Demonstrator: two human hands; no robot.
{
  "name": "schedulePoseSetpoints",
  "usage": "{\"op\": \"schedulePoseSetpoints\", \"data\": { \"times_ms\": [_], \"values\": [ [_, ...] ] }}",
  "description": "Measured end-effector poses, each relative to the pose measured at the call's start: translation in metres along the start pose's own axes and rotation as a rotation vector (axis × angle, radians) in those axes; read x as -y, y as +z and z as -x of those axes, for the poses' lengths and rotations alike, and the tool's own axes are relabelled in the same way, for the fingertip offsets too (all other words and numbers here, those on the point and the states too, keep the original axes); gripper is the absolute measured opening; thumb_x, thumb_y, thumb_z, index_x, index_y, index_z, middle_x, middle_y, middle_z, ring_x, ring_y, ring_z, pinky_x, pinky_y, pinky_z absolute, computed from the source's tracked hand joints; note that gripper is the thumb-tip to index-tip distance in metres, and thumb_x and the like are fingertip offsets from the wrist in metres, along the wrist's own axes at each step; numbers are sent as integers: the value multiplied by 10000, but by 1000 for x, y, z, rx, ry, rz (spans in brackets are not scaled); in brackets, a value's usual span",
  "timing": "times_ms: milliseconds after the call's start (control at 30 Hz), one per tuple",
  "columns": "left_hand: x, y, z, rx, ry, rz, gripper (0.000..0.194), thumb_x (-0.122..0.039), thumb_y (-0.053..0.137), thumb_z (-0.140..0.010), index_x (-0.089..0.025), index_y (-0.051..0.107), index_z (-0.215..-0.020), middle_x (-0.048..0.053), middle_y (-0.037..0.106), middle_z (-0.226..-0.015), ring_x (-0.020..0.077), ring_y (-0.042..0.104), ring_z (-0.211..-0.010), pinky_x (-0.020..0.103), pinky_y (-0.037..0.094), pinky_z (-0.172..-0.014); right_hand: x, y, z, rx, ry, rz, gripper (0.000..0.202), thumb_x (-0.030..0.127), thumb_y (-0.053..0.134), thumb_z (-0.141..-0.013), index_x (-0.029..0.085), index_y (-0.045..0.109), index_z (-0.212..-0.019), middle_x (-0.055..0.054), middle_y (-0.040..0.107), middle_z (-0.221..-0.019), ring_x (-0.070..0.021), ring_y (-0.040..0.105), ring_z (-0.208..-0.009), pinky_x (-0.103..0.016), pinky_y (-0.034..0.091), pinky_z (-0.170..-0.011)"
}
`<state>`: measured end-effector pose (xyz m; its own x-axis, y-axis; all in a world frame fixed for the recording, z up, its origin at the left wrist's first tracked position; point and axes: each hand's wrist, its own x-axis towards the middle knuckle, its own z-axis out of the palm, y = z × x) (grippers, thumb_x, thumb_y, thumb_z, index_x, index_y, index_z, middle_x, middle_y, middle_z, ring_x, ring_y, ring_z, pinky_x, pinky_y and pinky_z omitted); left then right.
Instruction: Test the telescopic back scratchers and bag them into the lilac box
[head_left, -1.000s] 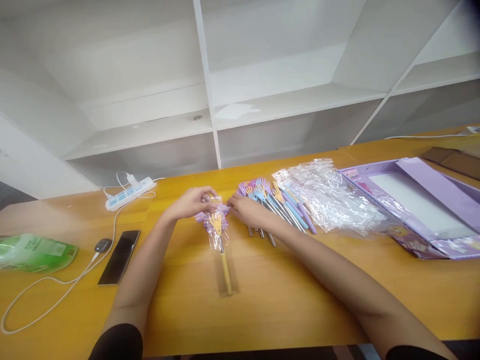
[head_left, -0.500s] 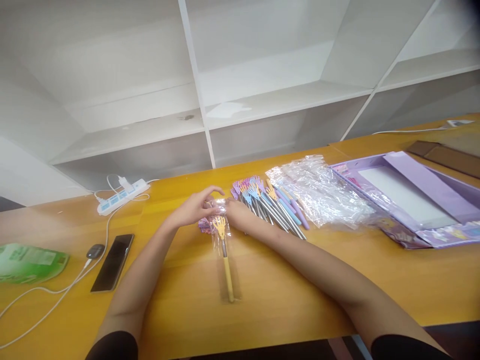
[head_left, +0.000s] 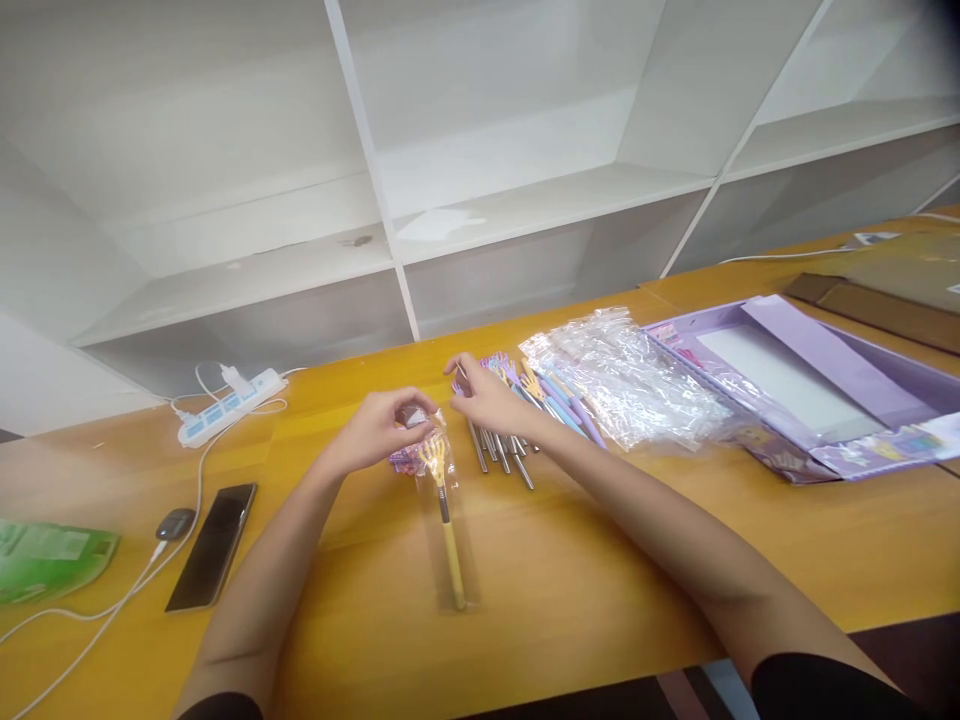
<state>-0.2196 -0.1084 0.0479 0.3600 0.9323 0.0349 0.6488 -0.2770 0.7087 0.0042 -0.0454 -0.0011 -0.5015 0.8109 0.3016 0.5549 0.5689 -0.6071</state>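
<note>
A yellow back scratcher [head_left: 451, 545] with a hand-shaped head lies inside a clear plastic bag [head_left: 471, 575] on the table. My left hand [head_left: 382, 430] is at the bag's upper end, its thumb and fingers closed around the plastic there. To the right, my right hand [head_left: 487, 402] hovers at a pile of back scratchers [head_left: 517, 450] with metal shafts and coloured heads. Its thumb and index finger are apart, and it partly covers the pile. Small pink-purple pieces [head_left: 403, 460] show beneath my left hand, too blurred to name.
Many clear plastic bags [head_left: 622, 380] are heaped right of the pile, beside an open purple box [head_left: 810, 462]. On the left are a phone [head_left: 211, 548], a white power strip [head_left: 232, 408], cables, a black earbud case [head_left: 175, 524] and a green package [head_left: 56, 560]. Shelves [head_left: 525, 210] rise behind the table.
My right hand has left the bag's upper end and moved right, over the back scratcher pile. My left hand stays at the bag. The whole view has shifted slightly.
</note>
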Motion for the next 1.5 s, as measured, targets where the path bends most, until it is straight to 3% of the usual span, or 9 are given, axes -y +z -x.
{"op": "schedulePoseSetpoints", "data": {
  "times_ms": [167,400,533,833,1100,1267,1333,1400,1500],
  "values": [
    [1,-4,-1,1,15,114,233,-407,679,-969,-200,770,-1027,28,766,-929,153,666,-788,247,495,-692,19,-18,17,76,-382,-128,187,381,646,-1027,208,627,-1094,16,643,-849,-128,556,-726,-249,403,-687],
    [4,-7,0,55,11,267,270,-440,687,-995,-206,756,-1109,54,765,-1045,169,711,-879,274,548,-791,18,-9,14,-230,-662,249,217,368,579,-1088,164,638,-1047,-70,732,-900,-187,658,-812,-295,435,-722],
    [6,-4,0,47,32,310,320,-458,673,-1014,-210,706,-1214,32,743,-904,144,661,-770,244,496,-685,16,-15,14,-236,-763,294,209,370,594,-1081,165,628,-1057,-50,723,-874,-166,645,-763,-287,424,-695],
    [3,-4,-1,95,73,270,373,-497,703,-982,-213,718,-1222,72,766,-1099,208,716,-978,302,572,-836,13,-7,14,-233,-686,392,111,238,558,-1039,169,609,-968,-49,685,-797,-163,613,-717,-288,368,-655],
    [-6,2,3,222,19,272,453,-432,748,-947,-239,627,-1339,29,767,-918,156,696,-699,272,544,-659,14,-24,13,-195,-403,43,43,188,620,-914,203,616,-954,-13,708,-832,-141,600,-723,-252,384,-704],
    [-10,3,3,45,46,224,368,-531,585,-1042,-191,727,-1044,35,775,-872,167,724,-794,264,546,-758,28,-37,20,-61,-266,-98,131,305,594,-1000,199,655,-1046,24,641,-737,-121,521,-622,-255,364,-662],
    [-11,3,3,-18,40,224,437,-544,551,-1055,-177,717,-886,30,768,-812,162,719,-764,255,546,-751,32,-42,24,-8,-208,-125,286,395,575,-1038,200,637,-1239,-1,675,-818,-154,590,-709,-275,413,-704],
    [-11,4,2,-51,11,250,479,-554,551,-1051,-167,712,-819,38,769,-767,164,717,-729,254,551,-731,33,-46,27,40,-187,-183,384,429,478,-1090,218,575,-1396,-66,721,-1062,-211,667,-987,-323,481,-841],
    [-10,5,0,-93,-29,301,508,-579,578,-1025,-155,724,-787,61,771,-726,174,717,-684,268,567,-706,32,-50,27,72,-187,-296,397,298,307,-1118,239,601,-1379,-94,652,-1319,-218,593,-1284,-383,469,-1056]
  ]
}}
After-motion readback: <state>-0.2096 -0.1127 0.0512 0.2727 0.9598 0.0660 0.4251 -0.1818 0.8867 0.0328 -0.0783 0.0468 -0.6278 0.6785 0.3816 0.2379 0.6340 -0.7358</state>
